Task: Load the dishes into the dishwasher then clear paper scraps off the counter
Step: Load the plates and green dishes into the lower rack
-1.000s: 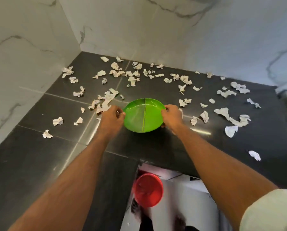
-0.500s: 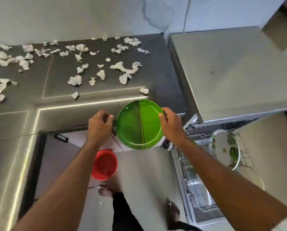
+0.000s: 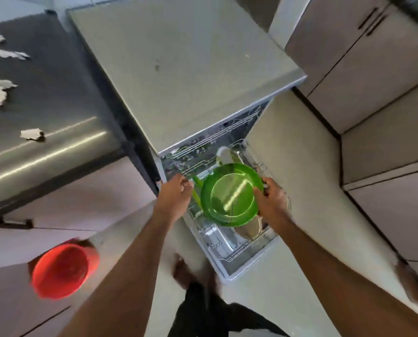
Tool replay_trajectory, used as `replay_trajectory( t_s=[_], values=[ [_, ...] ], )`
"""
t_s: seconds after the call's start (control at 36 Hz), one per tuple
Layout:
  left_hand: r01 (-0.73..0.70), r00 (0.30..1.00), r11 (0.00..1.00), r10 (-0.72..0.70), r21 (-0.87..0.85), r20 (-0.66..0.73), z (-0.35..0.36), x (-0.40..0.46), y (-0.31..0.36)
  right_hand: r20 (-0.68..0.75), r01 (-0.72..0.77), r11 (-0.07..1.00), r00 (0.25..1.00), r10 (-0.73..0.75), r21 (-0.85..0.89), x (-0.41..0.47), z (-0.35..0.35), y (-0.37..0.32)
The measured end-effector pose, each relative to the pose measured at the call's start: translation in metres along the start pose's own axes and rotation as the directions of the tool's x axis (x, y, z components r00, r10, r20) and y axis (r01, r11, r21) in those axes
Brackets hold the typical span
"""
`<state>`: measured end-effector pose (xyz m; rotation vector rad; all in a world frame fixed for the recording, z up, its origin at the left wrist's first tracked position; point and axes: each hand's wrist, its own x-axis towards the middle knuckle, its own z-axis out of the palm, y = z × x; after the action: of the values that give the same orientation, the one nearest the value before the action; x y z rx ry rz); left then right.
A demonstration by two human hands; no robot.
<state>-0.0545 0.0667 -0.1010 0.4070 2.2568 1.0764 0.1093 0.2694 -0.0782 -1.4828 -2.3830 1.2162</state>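
My right hand grips the right rim of a green plate, tilted with its round base toward me, over the pulled-out lower rack of the open dishwasher. My left hand is closed on a second green plate, seen edge-on just left of the first. A white plate stands in the rack behind them, and a pale dish sits in the rack below the green plate. White paper scraps lie on the dark counter at the left.
The dishwasher's grey top fills the upper middle. A red bucket stands on the floor at the lower left, under the counter. Cabinet doors line the right side. My feet are on the floor beside the rack.
I have turned right from the counter to the dishwasher. The green plates went from above the counter edge down over the rack, and they are now apart, one in each hand.
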Motion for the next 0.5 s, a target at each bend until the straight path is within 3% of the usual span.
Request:
replay_trajectory(
  t_s=[0.08, 0.14, 0.36, 0.5],
  values=[
    [0.010, 0.999, 1.000, -0.011, 0.011, 0.051, 0.025, 0.022, -0.005, 0.058, -0.091, 0.994, 0.995, 0.087, 0.062, 0.015, -0.001, 0.026],
    [0.016, 0.996, 1.000, -0.017, 0.016, 0.083, 0.043, 0.032, -0.007, 0.055, -0.096, 0.995, 0.994, 0.095, 0.008, 0.027, -0.001, 0.036],
    [0.047, 0.992, 0.999, -0.049, 0.021, 0.119, 0.116, 0.056, -0.007, -0.133, -0.170, 0.981, 0.979, 0.158, -0.090, 0.088, -0.020, 0.082],
    [0.067, 0.993, 0.996, -0.072, 0.060, 0.090, 0.160, 0.078, 0.006, -0.206, -0.116, 0.984, 0.975, 0.087, -0.134, 0.148, -0.041, 0.102]
  ],
)
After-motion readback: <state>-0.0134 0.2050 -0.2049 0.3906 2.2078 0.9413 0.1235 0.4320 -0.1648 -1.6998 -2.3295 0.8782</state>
